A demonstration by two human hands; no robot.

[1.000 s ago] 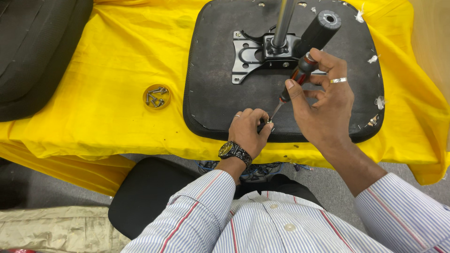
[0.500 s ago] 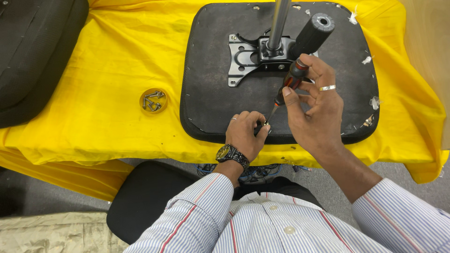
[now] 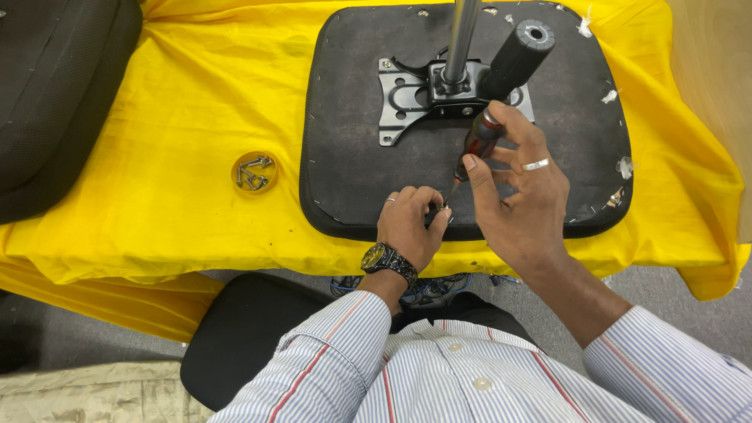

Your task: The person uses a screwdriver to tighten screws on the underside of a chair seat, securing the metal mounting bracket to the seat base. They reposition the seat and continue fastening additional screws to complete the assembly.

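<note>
yellow cloth (image 3: 157, 117) drapes my table so parts stay visible | black seat base (image 3: 352, 157) lies underside-up at the near edge, metal plate (image 3: 407, 94) exposed | my right hand (image 3: 517, 204) wraps its fingers round the screwdriver (image 3: 479, 139), tilted down-left | my left hand (image 3: 407, 223) pinches its tip steady at the base's near edge | small dish of screws (image 3: 254, 172) sits left of the base, within reach
</note>
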